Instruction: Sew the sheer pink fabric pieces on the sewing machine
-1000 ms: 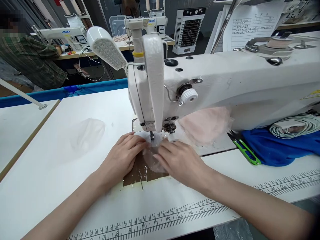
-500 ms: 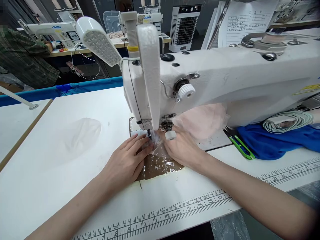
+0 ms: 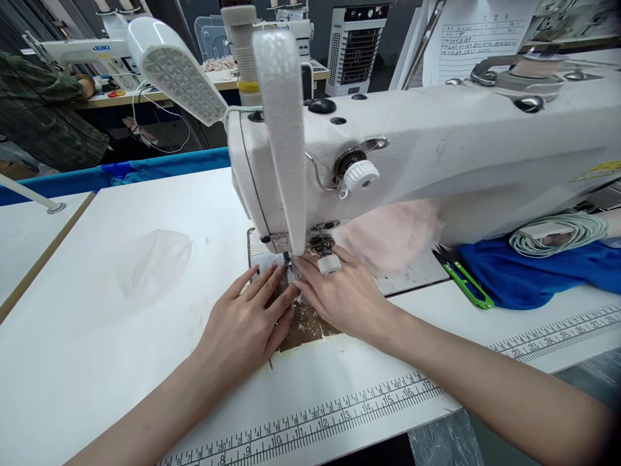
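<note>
Beside the presser foot [image 3: 288,262] of a white sewing machine [image 3: 417,136], my left hand [image 3: 247,314] lies with its fingers spread, pressing on thin sheer fabric [image 3: 293,274]. My right hand [image 3: 347,294] rests on the other side of the foot, fingers stretched out and partly hidden behind a white knob [image 3: 328,264]. The thumbs come close together in front of the foot. Only a little of the sheer fabric shows between the fingers. Behind my right hand, under the machine arm, lies a heap of pale pink sheer fabric [image 3: 392,234].
Green thread snips [image 3: 468,285] lie right of the machine bed, near blue cloth [image 3: 528,275] and a coil of pale cord [image 3: 557,234]. A sheer piece [image 3: 158,262] lies on the left tabletop. A printed ruler [image 3: 310,424] runs along the front edge. A person's sleeve [image 3: 43,110] shows back left.
My right hand has shifted slightly left and its thumb now meets the left hand's. The sheer fabric between my hands shows less. The whole view has moved a little.
</note>
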{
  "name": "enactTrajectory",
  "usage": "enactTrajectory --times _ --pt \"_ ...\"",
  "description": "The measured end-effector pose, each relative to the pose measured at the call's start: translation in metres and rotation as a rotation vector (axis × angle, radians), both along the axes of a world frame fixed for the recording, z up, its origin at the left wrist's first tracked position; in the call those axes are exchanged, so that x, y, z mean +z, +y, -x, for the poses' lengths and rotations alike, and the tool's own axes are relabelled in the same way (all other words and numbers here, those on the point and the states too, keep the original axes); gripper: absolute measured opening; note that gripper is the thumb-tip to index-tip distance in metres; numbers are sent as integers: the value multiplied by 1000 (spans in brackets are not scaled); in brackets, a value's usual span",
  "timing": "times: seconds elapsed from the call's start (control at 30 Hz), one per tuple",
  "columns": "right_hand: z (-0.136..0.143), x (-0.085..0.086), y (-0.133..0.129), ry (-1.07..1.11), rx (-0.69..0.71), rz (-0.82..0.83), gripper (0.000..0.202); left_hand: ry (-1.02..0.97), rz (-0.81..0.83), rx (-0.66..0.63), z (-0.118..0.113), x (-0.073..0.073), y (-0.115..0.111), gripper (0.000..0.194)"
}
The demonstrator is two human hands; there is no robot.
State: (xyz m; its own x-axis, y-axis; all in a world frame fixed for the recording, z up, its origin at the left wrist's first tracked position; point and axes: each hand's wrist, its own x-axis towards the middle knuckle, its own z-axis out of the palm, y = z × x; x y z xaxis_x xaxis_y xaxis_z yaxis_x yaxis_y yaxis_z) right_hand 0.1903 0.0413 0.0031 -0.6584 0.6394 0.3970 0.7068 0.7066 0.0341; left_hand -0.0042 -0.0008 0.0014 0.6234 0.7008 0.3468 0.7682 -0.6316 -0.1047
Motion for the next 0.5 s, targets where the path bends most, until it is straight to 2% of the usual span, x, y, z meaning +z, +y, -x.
enactTrajectory --times 0.2,0.5 --pt "-1 0 3 -41 -17 -2 31 10 -15 -7 -2 2 0 34" --pt "-2 3 4 10 -21 -64 28 -20 -7 -4 -2 3 0 36"
